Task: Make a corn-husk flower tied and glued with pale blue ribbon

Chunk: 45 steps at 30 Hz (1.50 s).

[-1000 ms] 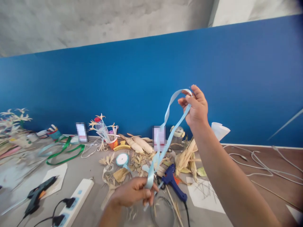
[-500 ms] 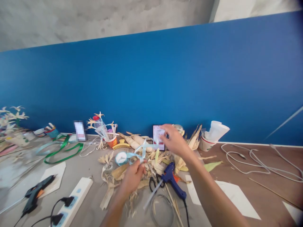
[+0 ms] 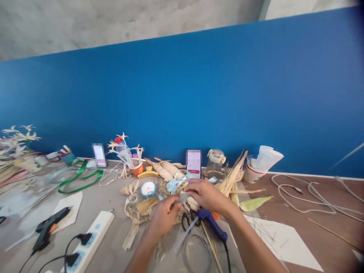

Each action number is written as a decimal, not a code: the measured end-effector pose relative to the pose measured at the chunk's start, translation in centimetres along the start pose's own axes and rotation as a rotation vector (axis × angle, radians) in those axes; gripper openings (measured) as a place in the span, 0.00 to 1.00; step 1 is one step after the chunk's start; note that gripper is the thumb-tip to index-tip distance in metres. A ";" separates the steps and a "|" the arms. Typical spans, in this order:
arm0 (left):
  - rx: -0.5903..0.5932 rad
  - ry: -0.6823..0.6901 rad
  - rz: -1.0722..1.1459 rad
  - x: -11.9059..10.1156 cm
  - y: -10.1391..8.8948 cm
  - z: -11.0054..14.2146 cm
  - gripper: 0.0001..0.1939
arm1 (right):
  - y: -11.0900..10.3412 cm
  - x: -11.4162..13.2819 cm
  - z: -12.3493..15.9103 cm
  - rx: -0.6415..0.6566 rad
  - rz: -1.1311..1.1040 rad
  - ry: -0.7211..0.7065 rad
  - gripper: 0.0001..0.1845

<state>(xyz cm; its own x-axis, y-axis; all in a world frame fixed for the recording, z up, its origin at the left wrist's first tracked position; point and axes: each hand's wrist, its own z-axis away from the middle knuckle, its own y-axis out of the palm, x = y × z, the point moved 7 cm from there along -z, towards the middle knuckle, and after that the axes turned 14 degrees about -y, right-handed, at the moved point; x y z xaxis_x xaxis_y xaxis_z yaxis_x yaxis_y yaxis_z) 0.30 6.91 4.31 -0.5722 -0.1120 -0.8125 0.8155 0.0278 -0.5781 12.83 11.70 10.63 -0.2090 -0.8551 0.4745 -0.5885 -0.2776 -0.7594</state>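
My left hand (image 3: 165, 213) is closed in a pinch on a light-blue ribbon (image 3: 174, 185), with a thin dark piece showing at its fingers. To its right, my right hand (image 3: 202, 193) pinches the same ribbon, a short stretch of it running between the two hands. Loose ribbon loops rise behind the fingers. Just left of them stands a ribbon spool (image 3: 148, 189). Dried corn husks (image 3: 146, 206) lie around and under both hands. Below the right hand are a blue glue gun (image 3: 214, 226) and black-handled scissors (image 3: 185, 221), partly covered.
A white power strip (image 3: 98, 231) and a black glue gun (image 3: 51, 227) lie at left. Behind are a phone (image 3: 193, 167), a lidded jar (image 3: 215, 161), and a cup of husk flowers (image 3: 136, 168). White cables (image 3: 301, 197) and paper (image 3: 287, 240) are at right.
My right hand has come down from in front of the phone to beside my left hand. The ribbon, stretched up before, is now bunched near the fingers. The view shifted slightly.
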 end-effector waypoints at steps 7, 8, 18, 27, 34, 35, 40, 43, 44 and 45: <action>-0.163 0.082 -0.193 2.3 -1.8 -1.4 0.10 | -6.7 -4.9 4.4 -0.388 0.135 0.182 0.11; -0.160 0.103 -0.210 2.5 -1.8 -1.6 0.10 | -7.3 -5.4 5.0 -0.424 0.161 0.203 0.11; -0.274 0.228 -0.349 4.8 -1.7 -2.7 0.11 | -9.2 -7.5 8.5 -0.674 0.275 0.336 0.12; -0.383 0.284 -0.357 4.8 -1.5 -2.4 0.11 | -9.5 -9.1 10.9 -0.711 0.434 0.550 0.19; -0.396 0.356 -0.303 3.8 -1.5 -1.9 0.08 | -2.1 -1.5 3.2 -0.445 0.113 0.189 0.19; -0.387 0.373 -0.299 3.6 -1.4 -1.8 0.08 | -0.4 -0.1 1.9 -0.351 0.058 0.096 0.21; -0.386 0.399 -0.275 3.0 -1.2 -1.3 0.10 | 4.9 1.8 -0.8 -0.059 0.020 0.045 0.24; -0.378 0.387 -0.273 2.8 -1.4 -1.3 0.10 | 5.5 0.8 -0.8 0.007 0.075 0.094 0.19; -0.369 0.381 -0.276 2.8 -1.4 -1.3 0.10 | 5.5 0.5 -0.8 0.019 0.083 0.096 0.17; -0.356 0.371 -0.279 2.9 -1.4 -1.4 0.10 | 5.4 0.2 -0.7 0.016 0.089 0.099 0.15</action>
<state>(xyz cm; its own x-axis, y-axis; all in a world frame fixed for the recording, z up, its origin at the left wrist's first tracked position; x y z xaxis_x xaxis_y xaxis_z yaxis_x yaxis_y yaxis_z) -2.65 7.97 2.71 -0.8059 0.1901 -0.5606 0.5864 0.3862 -0.7120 9.07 10.39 6.94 -0.3360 -0.8296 0.4460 -0.5517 -0.2105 -0.8071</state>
